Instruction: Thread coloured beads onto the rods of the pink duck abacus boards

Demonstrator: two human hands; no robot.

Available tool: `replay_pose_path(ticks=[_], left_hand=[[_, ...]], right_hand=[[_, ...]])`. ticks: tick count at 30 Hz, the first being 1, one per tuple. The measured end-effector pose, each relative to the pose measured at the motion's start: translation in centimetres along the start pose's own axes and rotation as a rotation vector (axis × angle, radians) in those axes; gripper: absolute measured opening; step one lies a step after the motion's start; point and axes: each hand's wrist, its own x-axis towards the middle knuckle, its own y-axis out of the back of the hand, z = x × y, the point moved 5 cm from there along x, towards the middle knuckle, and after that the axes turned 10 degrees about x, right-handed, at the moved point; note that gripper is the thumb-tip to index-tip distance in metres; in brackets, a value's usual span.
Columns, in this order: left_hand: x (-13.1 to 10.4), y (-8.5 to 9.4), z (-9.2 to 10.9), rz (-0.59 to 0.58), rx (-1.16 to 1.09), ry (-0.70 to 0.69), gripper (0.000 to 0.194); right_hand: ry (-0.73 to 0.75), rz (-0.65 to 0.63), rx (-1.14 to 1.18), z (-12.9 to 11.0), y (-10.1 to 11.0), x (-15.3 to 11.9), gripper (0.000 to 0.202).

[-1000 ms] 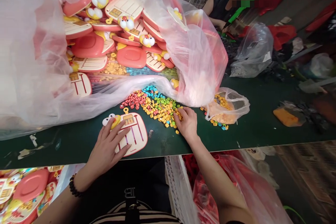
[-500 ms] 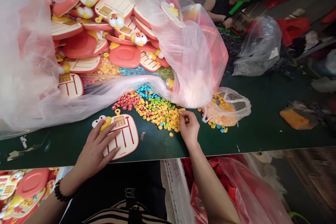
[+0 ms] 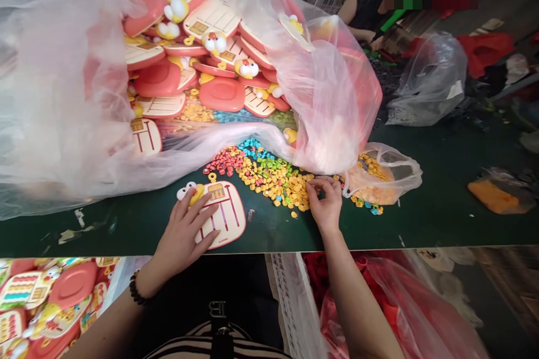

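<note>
My left hand (image 3: 181, 233) lies with spread fingers across a cream toy board (image 3: 229, 219) with a red rim, dark grooves and a googly-eyed yellow bird head (image 3: 194, 193) at its top left corner. The board is flat on the green table, its grooves facing up. At the right edge of a heap of small yellow pieces (image 3: 290, 188), my right hand (image 3: 326, 202) has thumb and forefinger curled together in a pinch. Whatever is between those fingertips is too small to make out. Red pieces (image 3: 225, 161), blue pieces (image 3: 255, 148) and green pieces (image 3: 273, 167) adjoin the yellow ones.
Behind the heap, a large clear plastic bag (image 3: 337, 118) bulges with similar boards (image 3: 221, 94). A small bag (image 3: 385, 193) of orange-yellow pieces sits right of my right hand. Finished-looking boards with coloured pieces (image 3: 71, 286) lie lower left. Another person's arm (image 3: 351, 14) shows at the back.
The whole scene has shifted to the right in view as the camera turned. My left hand stays on the board; my right hand stays at the heap's edge, its fingers slightly rearranged.
</note>
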Motion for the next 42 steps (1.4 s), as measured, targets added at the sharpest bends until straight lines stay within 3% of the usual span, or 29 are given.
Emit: replay_pose_path(ticks=[5,11,14,17,19,21,25,29,31,36,42], left_hand=[[0.0,0.0,-0.2,-0.021,-0.009,0.031,0.041],[-0.1,0.1,-0.2,-0.011,0.002,0.036,0.043],[-0.1,0.1,-0.2,-0.013,0.006,0.04,0.043],[-0.1,0.1,-0.2,-0.014,0.011,0.029,0.046],[-0.3,0.3,0.0,0.01,0.025,0.02,0.049],[-0.5,0.6,0.4,0.04,0.032,0.016,0.05],[-0.8,0.4,1.7,0.01,0.013,0.005,0.05],[-0.3,-0.5,2.8,-0.035,0.032,-0.069,0.045],[-0.1,-0.8,2.9,-0.031,0.039,-0.098,0.044],[-0.1,-0.9,2.8,-0.046,0.009,-0.146,0.042],[-0.1,-0.7,2.8,-0.063,-0.002,-0.16,0.041]], right_hand=[[0.073,-0.02,-0.057,-0.6,-0.3,0.1,0.02],[-0.018,0.064,-0.101,-0.5,0.1,-0.1,0.031],[0.106,0.058,-0.102,-2.5,-0.3,-0.1,0.027],[0.268,-0.197,-0.042,-5.8,-3.0,-0.1,0.02],[0.33,-0.428,-0.025,-7.8,-5.6,-0.1,0.02],[0.362,-0.573,-0.103,-9.1,-7.8,0.0,0.022],[0.384,-0.672,-0.366,-9.7,-10.4,1.0,0.019],[0.351,-0.643,-0.474,-9.2,-10.6,1.8,0.015],[0.295,-0.602,-0.406,-9.2,-10.1,2.0,0.013],[0.193,-0.5,0.017,-10.8,-9.3,1.0,0.009],[0.273,-0.595,0.198,-12.5,-11.5,-1.2,0.017]])
